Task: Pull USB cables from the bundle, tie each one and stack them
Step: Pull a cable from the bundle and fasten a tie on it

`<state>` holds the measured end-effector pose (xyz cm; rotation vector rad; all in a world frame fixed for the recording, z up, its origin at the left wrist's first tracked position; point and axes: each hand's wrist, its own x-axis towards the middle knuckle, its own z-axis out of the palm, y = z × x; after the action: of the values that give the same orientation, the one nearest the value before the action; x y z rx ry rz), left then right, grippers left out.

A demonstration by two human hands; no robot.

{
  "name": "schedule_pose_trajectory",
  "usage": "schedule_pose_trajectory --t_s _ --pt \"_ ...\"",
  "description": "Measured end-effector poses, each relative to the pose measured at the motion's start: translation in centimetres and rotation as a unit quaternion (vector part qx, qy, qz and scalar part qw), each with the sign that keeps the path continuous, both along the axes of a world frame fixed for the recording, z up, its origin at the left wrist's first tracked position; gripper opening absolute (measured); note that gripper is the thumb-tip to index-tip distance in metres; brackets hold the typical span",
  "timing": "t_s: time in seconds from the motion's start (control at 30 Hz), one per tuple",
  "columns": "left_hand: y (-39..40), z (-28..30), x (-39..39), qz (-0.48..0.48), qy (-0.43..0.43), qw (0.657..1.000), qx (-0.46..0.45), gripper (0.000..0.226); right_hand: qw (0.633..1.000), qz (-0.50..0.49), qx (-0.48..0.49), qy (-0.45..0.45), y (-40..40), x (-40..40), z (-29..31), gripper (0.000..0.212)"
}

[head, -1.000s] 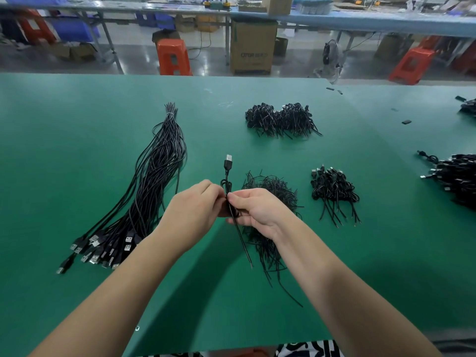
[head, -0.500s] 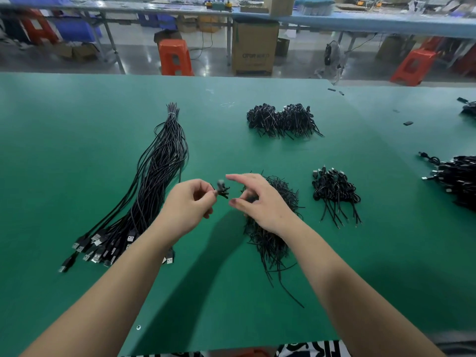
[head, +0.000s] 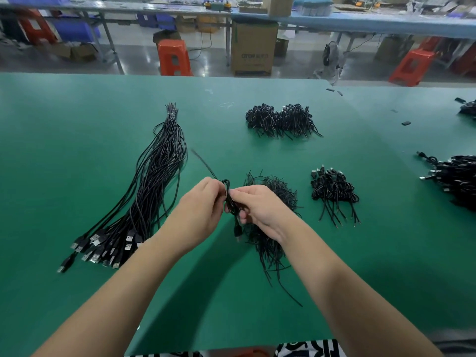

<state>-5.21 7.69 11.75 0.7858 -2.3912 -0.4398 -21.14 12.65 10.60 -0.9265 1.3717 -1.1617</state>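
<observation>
Fingertips of both the left hand (head: 199,202) and right hand (head: 260,204) were pinched on one USB cable (head: 230,202), looped between them above the table (head: 51,150). A tight knot would likely be got by drawing the free tail (head: 203,163) steadily. The plug (head: 237,231) hung just below the right hand's fingers; the bundle (head: 149,191) lay left.

One black USB cable (head: 230,199) is held above the table, partly looped, its plug hanging down and a loose tail angled up-left. The long bundle (head: 152,186) is laid left, bound at the far end, plugs fanned near. Tied cables are heaped in a stack (head: 332,191) to the right.
</observation>
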Motion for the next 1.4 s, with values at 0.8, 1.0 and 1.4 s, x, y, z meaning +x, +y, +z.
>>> schedule_pose_trajectory --t_s 0.8,1.0,1.4 --pt "-1.7 -0.2 0.1 0.077 0.143 0.926 0.34 0.016 0.996 0.027 -0.088 0.023 0.7 -0.4 0.0 0.03" --pt "-1.2 -0.3 -0.2 0.081 0.107 0.954 0.27 0.015 0.99 -0.062 -0.071 0.105 0.1 -0.3 -0.4 0.02" --pt "-0.1 -0.8 0.3 0.001 -0.011 0.996 -0.094 0.013 0.998 -0.018 -0.059 0.023 0.2 -0.1 -0.1 0.011"
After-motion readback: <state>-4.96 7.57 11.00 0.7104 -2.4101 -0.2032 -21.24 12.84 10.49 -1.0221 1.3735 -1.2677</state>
